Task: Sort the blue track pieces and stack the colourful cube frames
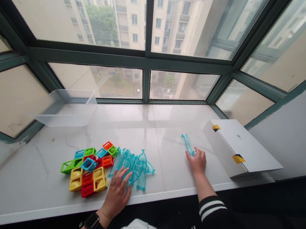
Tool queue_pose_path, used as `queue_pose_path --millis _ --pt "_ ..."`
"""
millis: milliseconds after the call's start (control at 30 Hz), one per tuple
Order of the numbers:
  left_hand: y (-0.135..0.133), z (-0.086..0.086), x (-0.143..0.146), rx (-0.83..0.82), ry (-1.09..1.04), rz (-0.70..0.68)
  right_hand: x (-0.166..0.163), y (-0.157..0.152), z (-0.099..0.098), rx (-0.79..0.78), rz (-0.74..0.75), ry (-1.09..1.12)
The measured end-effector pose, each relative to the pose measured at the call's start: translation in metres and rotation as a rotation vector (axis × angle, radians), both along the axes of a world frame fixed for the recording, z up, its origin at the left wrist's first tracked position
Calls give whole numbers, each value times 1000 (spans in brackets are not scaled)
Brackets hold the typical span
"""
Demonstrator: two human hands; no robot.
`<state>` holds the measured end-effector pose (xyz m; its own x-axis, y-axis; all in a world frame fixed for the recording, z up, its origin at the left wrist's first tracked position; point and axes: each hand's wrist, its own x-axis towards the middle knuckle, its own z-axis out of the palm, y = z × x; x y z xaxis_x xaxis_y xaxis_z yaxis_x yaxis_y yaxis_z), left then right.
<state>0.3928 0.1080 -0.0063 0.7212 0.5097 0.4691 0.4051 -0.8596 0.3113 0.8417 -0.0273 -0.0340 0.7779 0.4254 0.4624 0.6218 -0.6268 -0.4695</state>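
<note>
My right hand (197, 161) pinches one end of a clear blue curved track piece (187, 143) on the right part of the white sill. At the middle front, my left hand (117, 190) rests with fingers spread on the near edge of a pile of similar clear blue track pieces (135, 164); I see nothing gripped in it. Left of that pile, and close against it, sit several hollow plastic blocks (87, 183) in red, yellow, green and blue, some lying on top of others.
A clear plastic bin (65, 118) stands at the back left by the window. On the right is a white box (241, 148) with yellow-and-black tabs. The white sill (162, 146) ends in a front edge near my body. Dark green window frames (126, 61) border the back.
</note>
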Motion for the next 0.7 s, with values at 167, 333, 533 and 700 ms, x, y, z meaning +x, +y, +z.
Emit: queue_pose_path --millis 167,333,533,700 --pt "-2 3 1 -5 16 8 -34 -2 15 165 79 -11" --pt "-4 7 2 -1 10 26 -119 6 30 111 462 269" --pt "-4 4 1 -3 12 33 -164 17 31 30 612 403" --pt "-4 4 2 -5 1 22 -160 21 32 -33 639 373"
